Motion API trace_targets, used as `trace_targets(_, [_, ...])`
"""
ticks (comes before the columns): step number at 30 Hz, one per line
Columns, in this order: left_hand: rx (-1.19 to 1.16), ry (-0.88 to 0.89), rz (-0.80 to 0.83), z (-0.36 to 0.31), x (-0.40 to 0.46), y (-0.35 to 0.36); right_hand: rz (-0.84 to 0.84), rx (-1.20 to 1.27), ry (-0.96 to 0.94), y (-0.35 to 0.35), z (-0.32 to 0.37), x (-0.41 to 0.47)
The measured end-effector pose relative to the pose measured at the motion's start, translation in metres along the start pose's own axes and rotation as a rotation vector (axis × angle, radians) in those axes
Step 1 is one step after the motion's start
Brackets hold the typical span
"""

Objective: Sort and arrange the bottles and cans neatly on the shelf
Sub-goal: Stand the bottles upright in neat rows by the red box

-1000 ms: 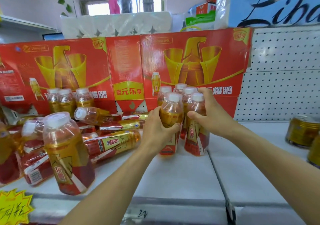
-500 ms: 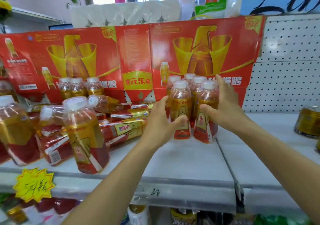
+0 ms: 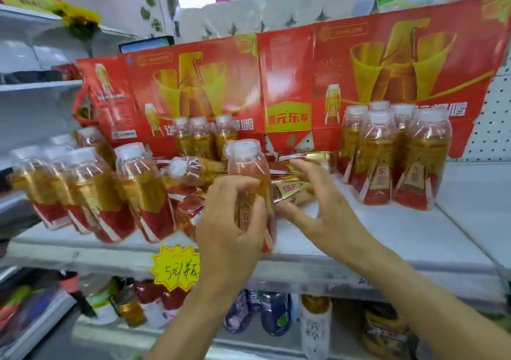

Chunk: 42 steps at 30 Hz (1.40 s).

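- Left hand [image 3: 232,229] grips an upright bottle [image 3: 250,191] near the shelf [image 3: 387,238] front; right hand [image 3: 323,207] spread loose, holding nothing, reaching at the fallen bottles [image 3: 293,191].
- Right block [image 3: 392,155] stands tidy (looks done).
- Left group [image 3: 91,193] upright but ragged, so I'd say roughly halfway.

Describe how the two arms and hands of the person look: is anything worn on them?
Both forearms are bare up to the frame edge; no sleeve shows. The left hand and the right hand wear no gloves, and no ring, watch or bracelet is visible on the fingers or wrists. The nails look short and unpainted, though the picture is slightly blurred.
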<state>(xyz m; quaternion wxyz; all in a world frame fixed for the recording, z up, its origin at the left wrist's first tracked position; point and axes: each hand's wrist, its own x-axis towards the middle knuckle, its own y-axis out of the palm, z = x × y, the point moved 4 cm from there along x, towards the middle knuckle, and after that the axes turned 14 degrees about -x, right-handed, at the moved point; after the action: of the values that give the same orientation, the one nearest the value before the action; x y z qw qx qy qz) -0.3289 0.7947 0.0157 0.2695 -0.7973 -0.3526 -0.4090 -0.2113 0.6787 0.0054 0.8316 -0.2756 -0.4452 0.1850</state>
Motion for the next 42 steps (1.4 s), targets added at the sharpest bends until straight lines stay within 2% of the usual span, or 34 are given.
trace_targets(2, [-0.065,-0.092,-0.049,0.017,0.004,-0.021,0.122,0.092,0.044,0.025,0.014,0.002])
trace_targets(4, [-0.121,-0.199,-0.018,0.034,0.008,-0.031,0.161,0.192,0.09,0.043,0.024,0.004])
trace_targets(8, [-0.325,-0.396,0.123,0.058,0.009,-0.027,0.058,0.236,0.19,0.051,0.028,0.005])
trace_targets(11, [-0.339,-0.373,0.154,0.059,0.013,-0.017,0.003,0.137,0.211,0.042,0.023,-0.003])
trace_targets(14, [-0.248,-0.331,0.214,0.059,0.02,0.003,-0.015,0.074,0.255,0.021,0.008,-0.011])
trace_targets(17, [0.01,-0.219,0.371,0.067,0.027,0.038,-0.037,0.043,0.327,-0.008,-0.013,-0.021])
trace_targets(20, [0.511,-0.06,0.576,0.077,0.036,0.079,-0.067,-0.02,0.399,-0.04,-0.039,-0.031])
trace_targets(22, [0.755,-0.035,0.696,0.088,0.041,0.1,-0.091,-0.058,0.441,-0.061,-0.056,-0.037])
trace_targets(25, [0.969,0.039,0.782,0.102,0.045,0.121,-0.131,-0.105,0.495,-0.09,-0.08,-0.046])
trace_targets(27, [1.015,0.099,0.786,0.106,0.049,0.127,-0.157,-0.13,0.522,-0.107,-0.092,-0.05])
trace_targets(32, [0.901,0.154,0.788,0.096,0.048,0.128,-0.214,-0.165,0.567,-0.132,-0.12,-0.053])
trace_targets(37, [0.515,0.297,0.63,0.055,0.024,0.142,-0.192,-0.138,0.561,-0.143,-0.14,-0.055])
trace_targets(39, [0.292,0.218,0.614,0.038,0.014,0.151,-0.16,-0.131,0.548,-0.145,-0.143,-0.054])
trace_targets(42, [-0.088,-0.076,0.589,0.02,0.004,0.173,-0.115,-0.135,0.523,-0.149,-0.15,-0.052])
